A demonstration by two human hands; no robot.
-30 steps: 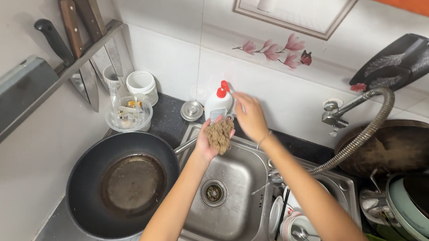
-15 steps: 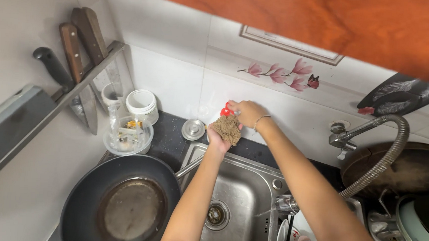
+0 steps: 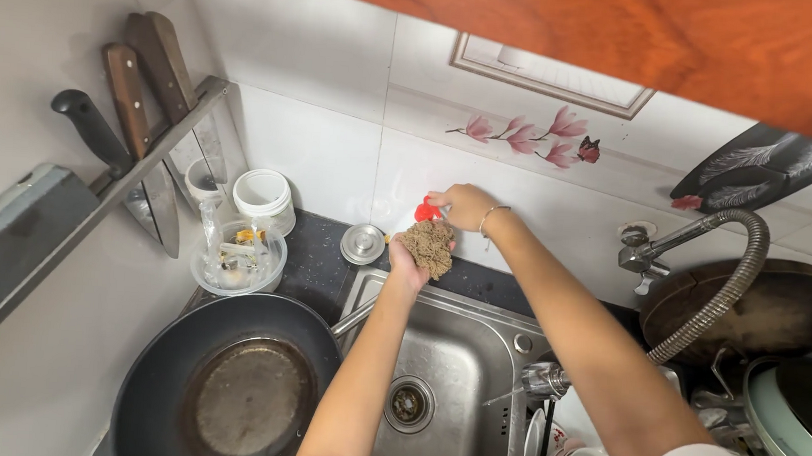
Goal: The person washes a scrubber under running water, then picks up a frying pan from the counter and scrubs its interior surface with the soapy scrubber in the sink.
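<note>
My left hand [image 3: 407, 266] holds a brown scouring sponge [image 3: 427, 246] above the back edge of the steel sink [image 3: 459, 353]. My right hand [image 3: 465, 206] is closed over a bottle with a red cap [image 3: 425, 211], right behind the sponge. Most of the bottle is hidden by the hand and the sponge. Both arms reach over the sink basin.
A large dark frying pan [image 3: 227, 386] sits left of the sink. Knives [image 3: 150, 118] hang on a wall rack at the left. A clear bowl [image 3: 237, 257], white cups [image 3: 265, 196] and a small metal lid [image 3: 363, 244] stand behind. A flexible tap [image 3: 704, 274], a wok and dishes are at the right.
The view tilted down and closer. My right hand has come down on top of the bottle, covering its white body, and the sponge stays held just under it.
</note>
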